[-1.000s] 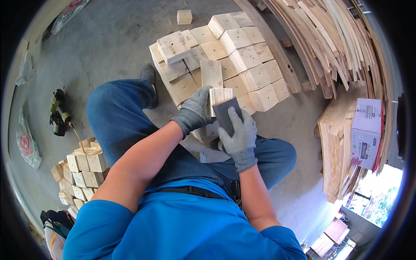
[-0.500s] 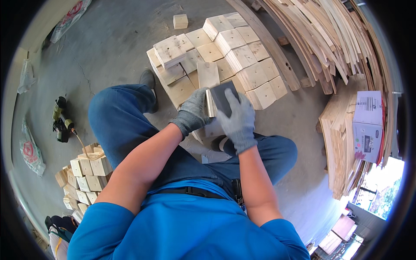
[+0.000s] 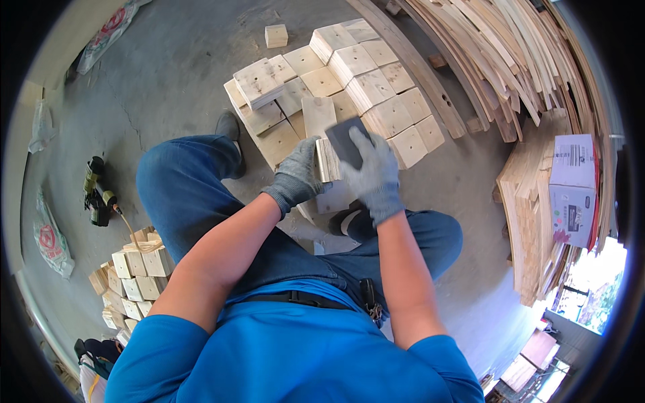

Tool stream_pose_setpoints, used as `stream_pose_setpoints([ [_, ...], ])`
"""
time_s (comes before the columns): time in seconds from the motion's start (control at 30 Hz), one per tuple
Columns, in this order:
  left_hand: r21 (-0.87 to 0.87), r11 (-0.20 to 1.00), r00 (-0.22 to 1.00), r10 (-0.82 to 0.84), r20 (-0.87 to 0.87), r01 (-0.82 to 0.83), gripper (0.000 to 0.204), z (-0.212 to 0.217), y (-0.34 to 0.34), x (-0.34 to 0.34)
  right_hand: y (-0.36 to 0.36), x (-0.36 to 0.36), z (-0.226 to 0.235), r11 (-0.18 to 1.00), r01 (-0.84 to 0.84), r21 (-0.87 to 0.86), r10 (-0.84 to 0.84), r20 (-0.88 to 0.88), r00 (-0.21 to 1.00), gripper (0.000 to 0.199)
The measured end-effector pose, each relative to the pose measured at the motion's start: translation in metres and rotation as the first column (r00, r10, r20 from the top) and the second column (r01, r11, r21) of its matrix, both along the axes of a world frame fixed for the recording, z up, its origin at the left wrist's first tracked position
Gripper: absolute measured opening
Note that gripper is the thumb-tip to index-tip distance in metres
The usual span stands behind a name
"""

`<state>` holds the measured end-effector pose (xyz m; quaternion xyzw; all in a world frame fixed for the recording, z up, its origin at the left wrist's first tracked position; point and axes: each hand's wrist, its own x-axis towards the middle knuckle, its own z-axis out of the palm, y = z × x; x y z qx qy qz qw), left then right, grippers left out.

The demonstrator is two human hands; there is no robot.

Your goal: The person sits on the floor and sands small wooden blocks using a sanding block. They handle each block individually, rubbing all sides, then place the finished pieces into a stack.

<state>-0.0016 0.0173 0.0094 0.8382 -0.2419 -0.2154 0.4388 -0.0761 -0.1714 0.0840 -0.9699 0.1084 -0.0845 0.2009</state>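
Note:
Both hands wear grey knit gloves. My left hand grips a pale wooden block by its left side, holding it up in front of me. My right hand presses a dark grey sanding pad flat against the block's upper face. Just beyond the hands lies a stack of many similar square wooden blocks on the concrete floor. My legs in blue jeans are spread below the hands.
A second pile of small blocks sits at lower left. A green power tool lies on the floor at left. Long timber strips lean at the right, with a cardboard box on stacked boards. A lone block lies farther off.
Both hands have shifted slightly up and away from my body with the block. The right hand has slid the sanding pad across the block's face.

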Motion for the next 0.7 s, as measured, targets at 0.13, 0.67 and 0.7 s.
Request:
stream_pose_setpoints([
  [0.13, -0.015, 0.998, 0.998, -0.066, 0.01, 0.066, 0.107, -0.007, -0.003, 0.005, -0.03, 0.058, 0.003, 0.977, 0.066, 0.204, -0.055, -0.06, 0.997, 0.073],
  [0.67, 0.025, 0.997, 0.996, -0.078, 0.033, 0.077, 0.118, 0.029, 0.001, 0.006, -0.051, -0.109, -0.028, 0.769, 0.404, 0.495, -0.38, -0.155, 0.912, 0.078],
  [0.7, 0.023, 0.997, 0.996, -0.079, 0.048, 0.078, 0.117, 0.028, 0.0, 0.007, -0.048, -0.107, -0.027, 0.746, 0.405, 0.528, -0.389, -0.147, 0.909, 0.078],
])
